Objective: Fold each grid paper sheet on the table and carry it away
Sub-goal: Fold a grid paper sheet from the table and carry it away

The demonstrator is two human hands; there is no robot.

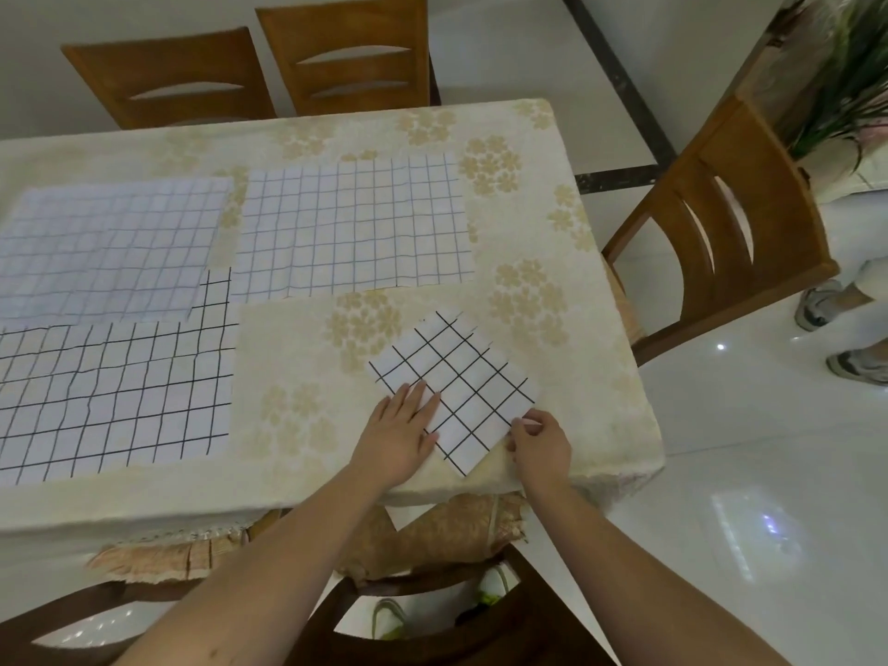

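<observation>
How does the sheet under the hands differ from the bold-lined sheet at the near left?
The folded sheet is a small packet turned diagonally; the near-left sheet lies unfolded, square to the table edge. The left hand presses the folded sheet and the right hand pinches its corner; the near-left sheet is untouched. Both have bold black grids.

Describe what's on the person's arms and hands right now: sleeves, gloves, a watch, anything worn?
Nothing worn shows. The left hand and the right hand are bare, with no gloves, rings or watch visible. Both forearms are bare down to the bottom of the frame, so no sleeves come into view.
</observation>
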